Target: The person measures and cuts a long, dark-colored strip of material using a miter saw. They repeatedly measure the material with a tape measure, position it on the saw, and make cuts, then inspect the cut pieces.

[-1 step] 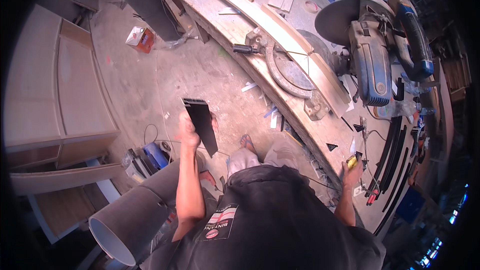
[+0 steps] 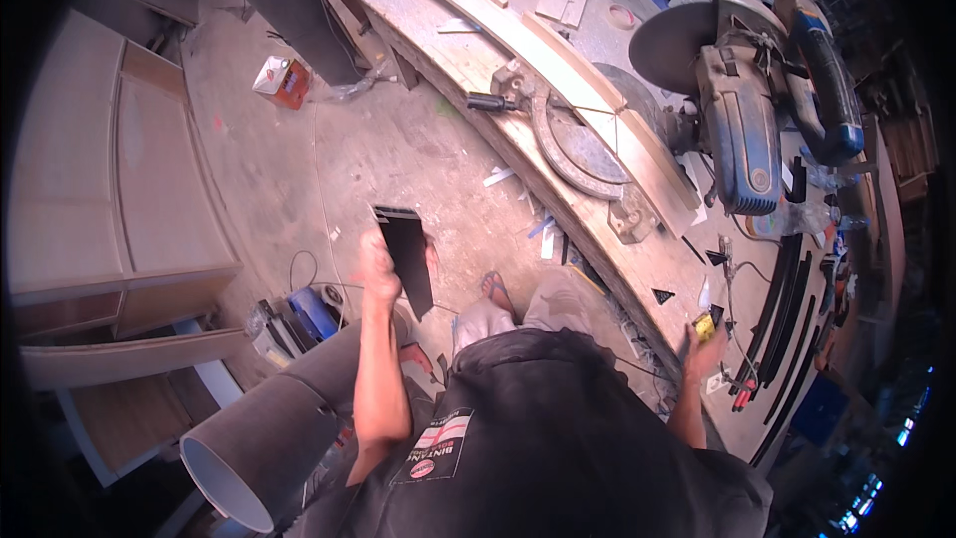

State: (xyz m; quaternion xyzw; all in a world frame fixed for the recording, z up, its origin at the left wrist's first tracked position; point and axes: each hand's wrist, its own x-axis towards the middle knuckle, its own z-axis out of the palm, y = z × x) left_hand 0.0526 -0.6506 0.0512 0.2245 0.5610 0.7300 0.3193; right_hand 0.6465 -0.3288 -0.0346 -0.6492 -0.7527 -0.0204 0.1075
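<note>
Nothing has shifted since the earlier frame: the left hand (image 2: 379,269) still pinches the flat black rectangular panel (image 2: 406,257) by its edge, held off the long wooden workbench (image 2: 637,269), where the right hand (image 2: 705,349) clasps a small yellow tool (image 2: 705,327); a firmer lower grip would steady it.

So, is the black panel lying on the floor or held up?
Held up. The left hand grips the black panel by its edge, and it stands on end above the floor, apart from it.
</note>
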